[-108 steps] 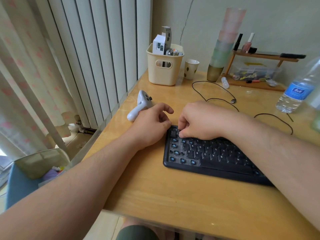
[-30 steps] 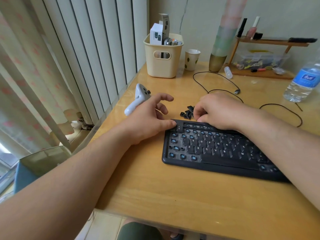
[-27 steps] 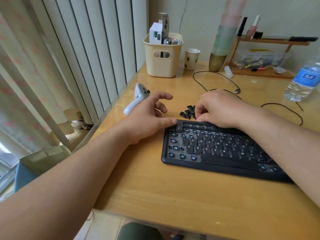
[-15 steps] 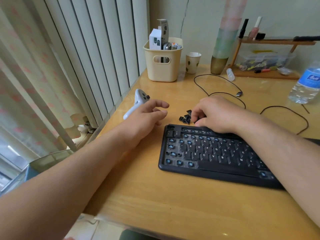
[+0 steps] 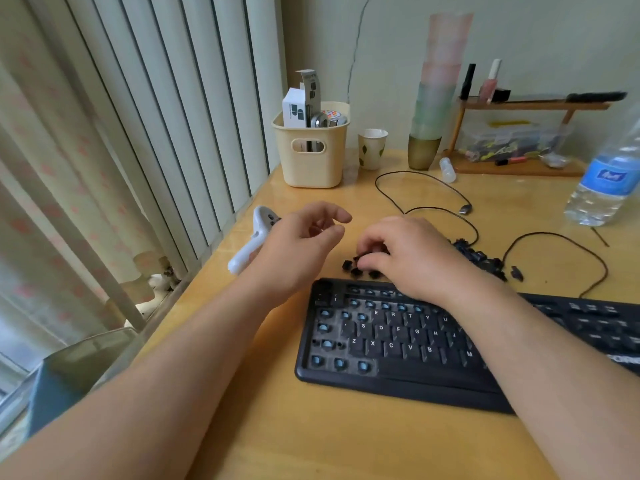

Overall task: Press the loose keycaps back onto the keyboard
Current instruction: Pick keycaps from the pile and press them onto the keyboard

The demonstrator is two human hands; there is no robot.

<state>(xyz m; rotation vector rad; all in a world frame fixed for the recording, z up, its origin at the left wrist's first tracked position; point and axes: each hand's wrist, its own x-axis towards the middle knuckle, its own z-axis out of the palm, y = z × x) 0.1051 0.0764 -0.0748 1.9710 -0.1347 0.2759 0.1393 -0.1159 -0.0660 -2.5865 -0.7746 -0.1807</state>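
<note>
The black keyboard (image 5: 398, 344) lies on the wooden desk, and several bare blue switches (image 5: 325, 329) show along its left side and top rows. Just behind its top left edge sits a small pile of loose black keycaps (image 5: 349, 266); more keycaps (image 5: 481, 258) lie further right behind my wrist. My right hand (image 5: 408, 258) is over the left pile with its fingers curled down, pinching a keycap. My left hand (image 5: 301, 240) hovers left of the pile, fingers loosely curled, holding nothing.
A white controller (image 5: 254, 237) lies under my left hand near the desk's left edge. A black cable (image 5: 433, 188) loops behind the keycaps. At the back stand a cream basket (image 5: 313, 157), paper cup (image 5: 372, 148), stacked cups (image 5: 433, 98), wooden shelf (image 5: 519, 133) and water bottle (image 5: 602, 181).
My left hand has lifted off the keyboard's top left corner. My right hand moved from the keyboard's top row back to the loose keycap pile and curled onto it.
</note>
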